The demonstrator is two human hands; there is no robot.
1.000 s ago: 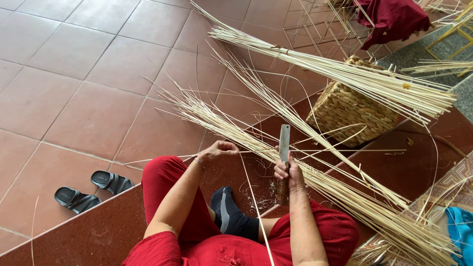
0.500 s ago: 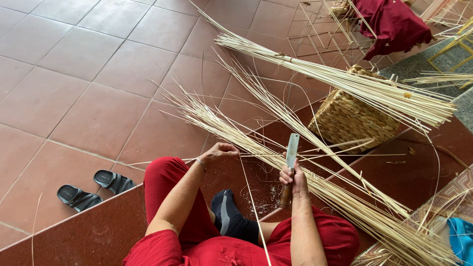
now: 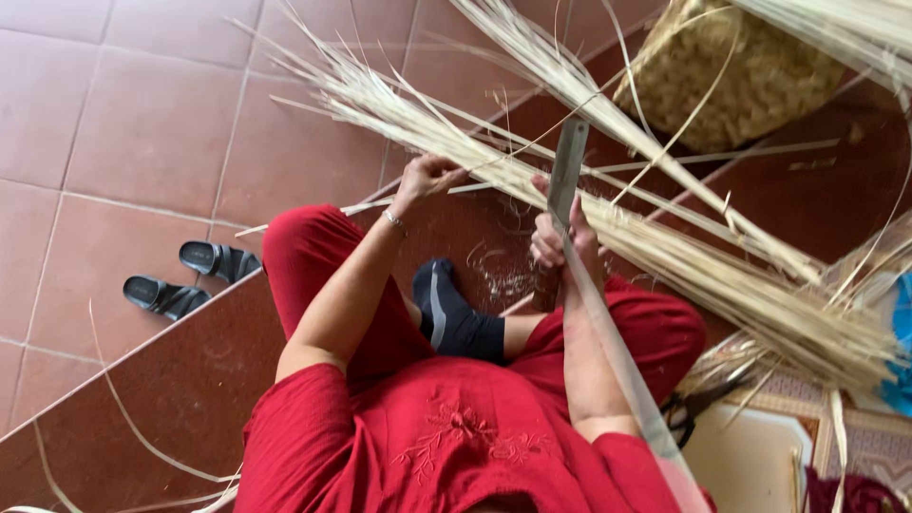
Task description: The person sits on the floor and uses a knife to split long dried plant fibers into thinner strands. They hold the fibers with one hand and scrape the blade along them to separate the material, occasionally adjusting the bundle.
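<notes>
Above red-clad knees, hands grip: left hand (image 3: 427, 179) pale strips (image 3: 494, 161), right hand (image 3: 560, 237) a knife (image 3: 567, 176).

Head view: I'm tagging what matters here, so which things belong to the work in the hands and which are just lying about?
In the work:
left hand on the bundle of thin bamboo strips
right hand gripping the upright knife

Lying about:
woven basket
black sandals
shavings

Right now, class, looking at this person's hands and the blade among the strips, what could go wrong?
1. The right hand grips an upright knife close to the left hand, which holds thin bamboo strips; a slip might cut fingers.
2. Long strips crossing the lap could snag or flick up towards the person.
</notes>
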